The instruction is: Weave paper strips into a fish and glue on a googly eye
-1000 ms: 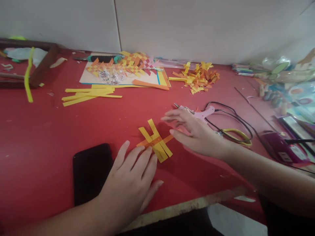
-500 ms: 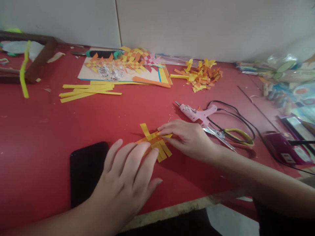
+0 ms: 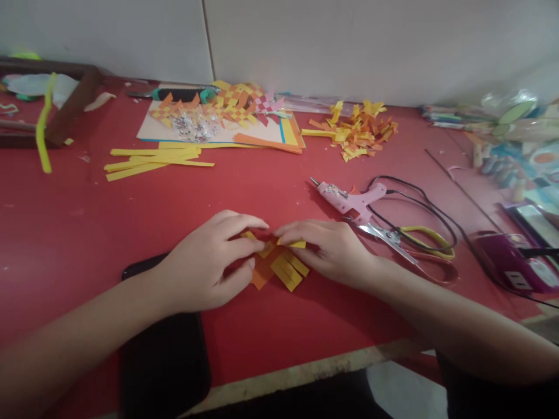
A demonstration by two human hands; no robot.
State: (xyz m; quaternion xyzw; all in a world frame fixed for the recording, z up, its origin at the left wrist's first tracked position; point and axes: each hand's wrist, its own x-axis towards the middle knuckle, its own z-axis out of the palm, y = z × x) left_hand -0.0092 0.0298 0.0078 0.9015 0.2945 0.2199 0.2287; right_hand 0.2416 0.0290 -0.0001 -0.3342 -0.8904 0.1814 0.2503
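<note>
I see matt, smooth-looking paper in the yellow and orange woven piece [image 3: 288,274]. The red tabletop [image 3: 253,343] has a soft sheen, its near edge worn and rough-looking. From the piece, toward two o'clock, the glue gun [image 3: 364,205] looks like pink plastic with a metal nozzle [image 3: 314,182]; toward three, bright metal shows on the scissors [image 3: 390,237]. Toward ten, the tray [image 3: 82,93] resembles dark wood.

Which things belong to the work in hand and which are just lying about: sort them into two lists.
Seemingly in the job:
crossed paper strips between the left hand and right hand
loose yellow strips
perhaps the scissors and glue gun

Seemingly just lying about:
black phone
purple device
heap of paper scraps
</note>
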